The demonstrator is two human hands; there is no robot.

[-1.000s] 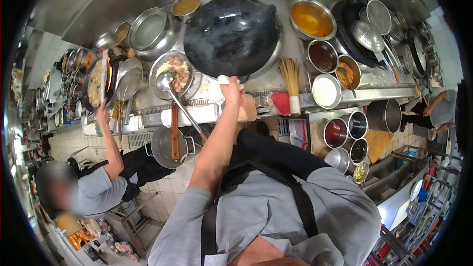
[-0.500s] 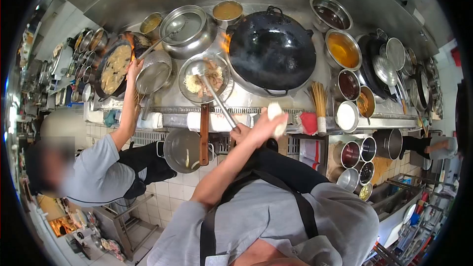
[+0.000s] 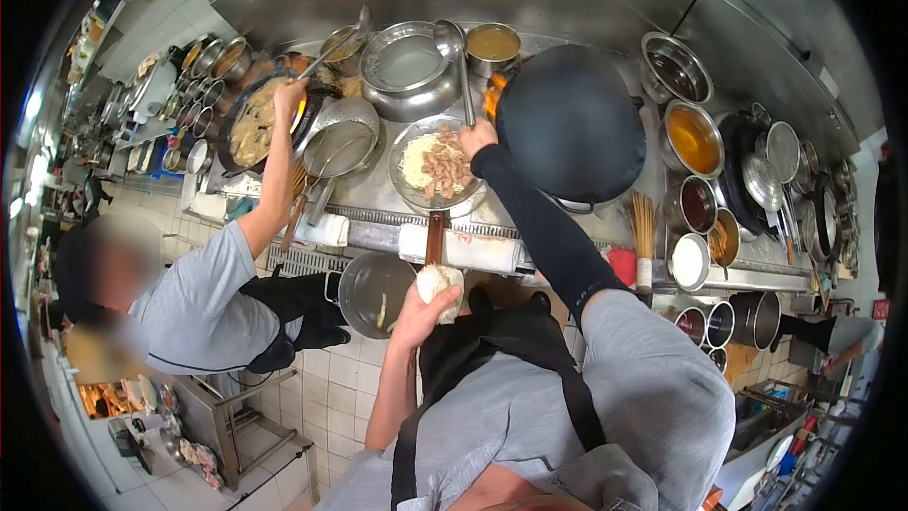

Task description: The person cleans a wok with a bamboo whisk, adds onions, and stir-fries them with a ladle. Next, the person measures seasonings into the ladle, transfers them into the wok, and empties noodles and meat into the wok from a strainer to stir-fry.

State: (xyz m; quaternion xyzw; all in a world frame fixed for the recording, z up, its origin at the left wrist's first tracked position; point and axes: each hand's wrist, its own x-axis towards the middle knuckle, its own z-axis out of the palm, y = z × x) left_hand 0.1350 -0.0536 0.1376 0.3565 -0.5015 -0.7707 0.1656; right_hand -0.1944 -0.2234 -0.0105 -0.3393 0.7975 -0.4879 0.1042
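Note:
My left hand (image 3: 422, 314) is closed around a folded white cloth (image 3: 441, 291), which touches the lower end of a wooden handle (image 3: 435, 238). That handle leads up to a round metal strainer or pan holding pale noodles (image 3: 416, 163) and meat pieces (image 3: 446, 168). My right hand (image 3: 479, 137), below a black sleeve, grips a metal ladle (image 3: 467, 85). The ladle's bowl is over the right rim of a large pot of cloudy liquid (image 3: 404, 61). Right of that hand is a big dark wok (image 3: 572, 123), its inside blurred.
At left, a co-worker (image 3: 203, 298) holds another ladle (image 3: 331, 55) by a wok of food (image 3: 257, 123). Orange liquid (image 3: 695, 137), a white-filled bowl (image 3: 690, 261) and a bamboo brush (image 3: 643, 227) stand right. A metal pot (image 3: 374, 298) sits below the counter's edge.
My left hand has moved from the big wok's near edge down-left to the wooden handle, still with the cloth. My right hand has carried the ladle up from the noodles. The view has shifted left.

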